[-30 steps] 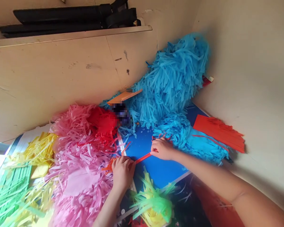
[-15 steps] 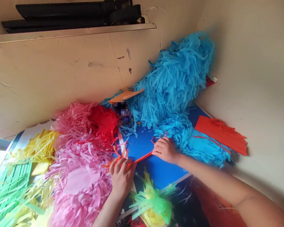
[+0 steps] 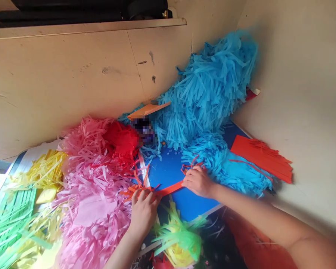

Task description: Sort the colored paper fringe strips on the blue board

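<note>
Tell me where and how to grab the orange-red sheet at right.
Pinch the left end of the orange-red sheet, ideally from above and the left. That end looks flat and uncut; curled fringe covers part of the far edge, and the wall crowds the right side.

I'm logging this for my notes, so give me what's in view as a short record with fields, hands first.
left hand: holds one end of the orange-red paper strip
right hand: pinches the strip's other end
between hands: strip stretched above the blue surface
beside left hand: pink fringed paper
beyond right hand: blue fringed paper, against the wall
far right: orange-red fringed sheet
shelf: long black items
</note>
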Demonstrator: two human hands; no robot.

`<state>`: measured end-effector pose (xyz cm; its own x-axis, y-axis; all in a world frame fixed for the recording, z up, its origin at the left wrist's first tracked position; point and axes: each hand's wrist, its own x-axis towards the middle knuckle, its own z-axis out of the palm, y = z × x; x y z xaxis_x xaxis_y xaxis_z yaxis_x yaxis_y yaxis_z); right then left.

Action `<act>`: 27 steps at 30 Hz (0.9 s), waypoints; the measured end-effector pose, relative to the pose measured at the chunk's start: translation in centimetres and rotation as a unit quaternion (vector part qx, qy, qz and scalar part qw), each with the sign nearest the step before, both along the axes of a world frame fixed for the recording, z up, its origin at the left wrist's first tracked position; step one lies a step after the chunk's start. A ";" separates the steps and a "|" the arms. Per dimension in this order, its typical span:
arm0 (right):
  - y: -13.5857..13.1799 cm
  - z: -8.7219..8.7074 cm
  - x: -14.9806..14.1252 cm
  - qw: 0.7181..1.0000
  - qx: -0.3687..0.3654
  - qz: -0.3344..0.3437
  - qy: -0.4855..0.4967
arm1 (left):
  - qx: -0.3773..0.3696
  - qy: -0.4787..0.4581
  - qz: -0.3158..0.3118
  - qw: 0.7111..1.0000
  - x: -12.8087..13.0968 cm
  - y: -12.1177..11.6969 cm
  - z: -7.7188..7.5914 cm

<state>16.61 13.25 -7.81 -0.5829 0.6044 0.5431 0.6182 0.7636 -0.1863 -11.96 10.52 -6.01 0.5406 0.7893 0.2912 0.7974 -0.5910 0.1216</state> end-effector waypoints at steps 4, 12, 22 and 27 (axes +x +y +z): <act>-0.1 -0.1 0.0 0.998 -0.057 -0.002 0.005 | -0.017 -0.020 0.000 1.000 -0.1 0.6 0.5; 0.3 0.0 -0.4 0.967 -0.234 -0.095 0.023 | -0.144 -0.053 0.116 0.981 0.2 1.1 0.5; 1.4 1.6 -1.3 0.939 -0.311 -0.146 -0.035 | -0.187 0.021 0.146 0.971 1.6 1.9 1.8; 1.9 1.7 -1.6 0.926 -0.340 -0.157 -0.060 | -0.189 0.046 0.149 0.970 1.8 2.1 2.0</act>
